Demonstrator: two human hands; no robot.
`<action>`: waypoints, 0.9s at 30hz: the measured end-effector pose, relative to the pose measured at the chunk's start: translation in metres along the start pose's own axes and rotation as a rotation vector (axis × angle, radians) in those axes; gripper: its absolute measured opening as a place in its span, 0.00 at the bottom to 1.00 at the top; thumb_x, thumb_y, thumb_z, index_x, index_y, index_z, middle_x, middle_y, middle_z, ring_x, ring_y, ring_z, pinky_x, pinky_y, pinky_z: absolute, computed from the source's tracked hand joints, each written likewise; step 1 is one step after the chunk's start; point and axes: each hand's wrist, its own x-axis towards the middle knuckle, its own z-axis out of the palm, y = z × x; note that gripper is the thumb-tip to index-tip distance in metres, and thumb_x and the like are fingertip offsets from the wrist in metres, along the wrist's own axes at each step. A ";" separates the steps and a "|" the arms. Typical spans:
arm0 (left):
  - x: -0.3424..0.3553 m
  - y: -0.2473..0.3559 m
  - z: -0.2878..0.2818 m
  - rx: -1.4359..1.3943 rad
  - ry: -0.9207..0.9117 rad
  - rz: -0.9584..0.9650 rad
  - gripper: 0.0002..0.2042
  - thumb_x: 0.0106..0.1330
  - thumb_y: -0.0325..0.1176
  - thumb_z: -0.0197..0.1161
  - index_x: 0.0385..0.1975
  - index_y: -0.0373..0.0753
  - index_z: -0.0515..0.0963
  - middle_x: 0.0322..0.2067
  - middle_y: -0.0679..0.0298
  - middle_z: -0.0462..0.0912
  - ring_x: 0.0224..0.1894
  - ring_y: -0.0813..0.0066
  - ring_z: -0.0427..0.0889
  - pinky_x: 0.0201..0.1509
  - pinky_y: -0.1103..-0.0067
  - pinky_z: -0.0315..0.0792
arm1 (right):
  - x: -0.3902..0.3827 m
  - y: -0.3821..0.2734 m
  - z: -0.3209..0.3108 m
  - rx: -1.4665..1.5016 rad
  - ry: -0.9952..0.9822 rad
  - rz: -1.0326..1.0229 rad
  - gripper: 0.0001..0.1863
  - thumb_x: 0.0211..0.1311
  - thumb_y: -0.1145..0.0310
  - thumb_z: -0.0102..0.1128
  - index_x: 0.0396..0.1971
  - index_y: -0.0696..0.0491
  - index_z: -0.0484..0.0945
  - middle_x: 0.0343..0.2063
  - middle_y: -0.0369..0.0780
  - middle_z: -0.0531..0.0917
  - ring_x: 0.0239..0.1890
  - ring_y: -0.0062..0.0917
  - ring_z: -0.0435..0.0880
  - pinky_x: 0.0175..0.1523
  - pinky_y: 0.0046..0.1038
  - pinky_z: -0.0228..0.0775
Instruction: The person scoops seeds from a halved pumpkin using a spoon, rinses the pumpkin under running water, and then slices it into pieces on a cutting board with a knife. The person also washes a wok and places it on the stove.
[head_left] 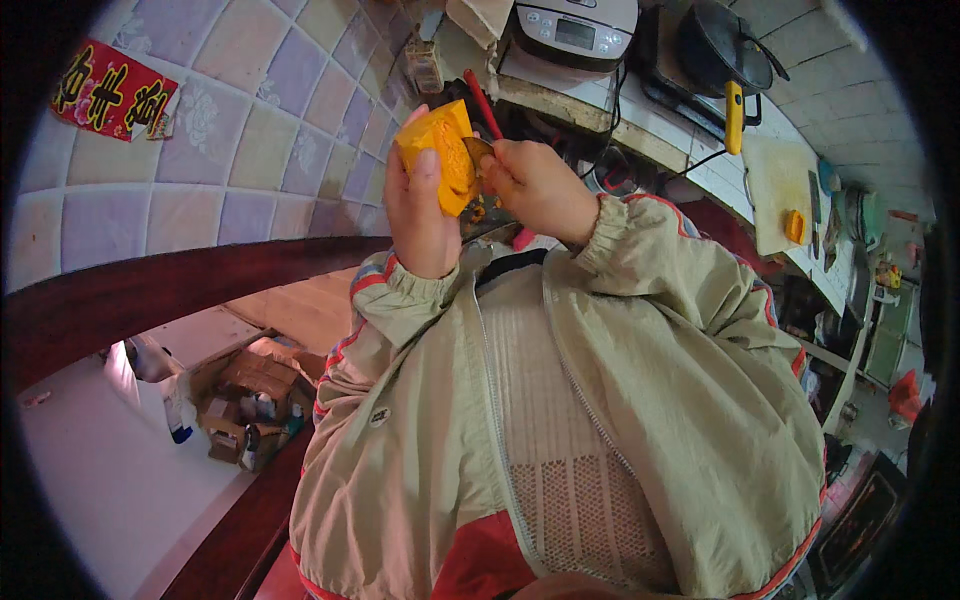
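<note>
My left hand point(425, 200) grips a chunk of orange pumpkin point(440, 140), its fingers round the left side and thumb across the near face. My right hand point(530, 185) is closed on a dull metal tool point(476, 150), possibly a spoon, held against the pumpkin's right face; its shape is partly hidden by the fingers. Below and behind the hands, orange scraps point(485, 212) lie in a dark container that is mostly hidden. A red handle point(480, 100) sticks up just behind the pumpkin.
Along the counter behind stand a rice cooker point(575, 30), a dark pan point(715, 50) on a hob, and a cutting board point(775, 190) with an orange piece and knives. A tiled wall point(240, 120) rises at left; a cardboard box with items point(255, 400) is at lower left.
</note>
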 end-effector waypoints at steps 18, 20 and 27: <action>-0.001 -0.006 -0.012 0.193 -0.002 0.035 0.27 0.68 0.47 0.49 0.62 0.39 0.57 0.54 0.56 0.68 0.56 0.63 0.72 0.60 0.68 0.66 | 0.011 0.015 0.001 -0.006 -0.247 0.064 0.14 0.62 0.67 0.46 0.25 0.62 0.75 0.11 0.41 0.74 0.10 0.31 0.75 0.19 0.34 0.67; -0.002 -0.006 -0.012 0.147 -0.039 0.025 0.26 0.67 0.45 0.51 0.61 0.38 0.57 0.53 0.55 0.69 0.54 0.64 0.73 0.58 0.70 0.67 | 0.011 0.013 -0.006 0.386 -0.429 0.291 0.14 0.63 0.66 0.47 0.25 0.61 0.74 0.09 0.38 0.71 0.07 0.28 0.70 0.16 0.30 0.61; 0.002 -0.006 -0.018 0.024 -0.092 -0.001 0.26 0.66 0.45 0.52 0.59 0.39 0.57 0.49 0.51 0.72 0.50 0.61 0.76 0.54 0.69 0.71 | 0.006 0.004 -0.013 1.047 -0.624 0.604 0.16 0.68 0.65 0.44 0.23 0.58 0.70 0.07 0.31 0.62 0.05 0.16 0.56 0.12 0.22 0.47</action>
